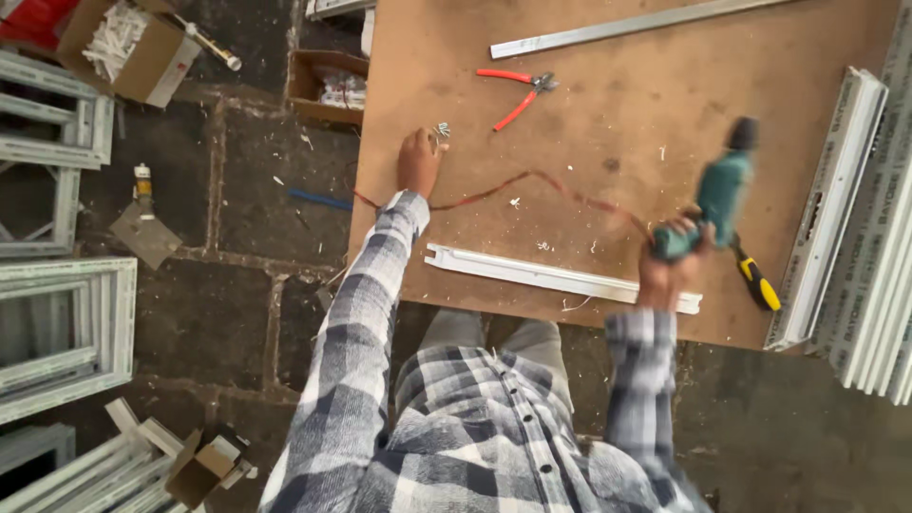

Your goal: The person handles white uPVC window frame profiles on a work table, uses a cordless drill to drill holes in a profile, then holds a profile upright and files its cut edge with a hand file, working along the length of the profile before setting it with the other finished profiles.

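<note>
The left hand (418,161) pinches a few screws (441,131) at frame centre-left; the right hand (670,271) grips the teal drill (719,195) fully closed. Best to keep the drill upright and steady (its red cord (532,180) trails across the board) — and bring one screw to the white strip (560,278) at a time.

Three open brown cardboard boxes are seen on the floor: one holding white pieces (128,47) top left, one shallow (326,87) beside the bench, one small (207,464) bottom left.
</note>
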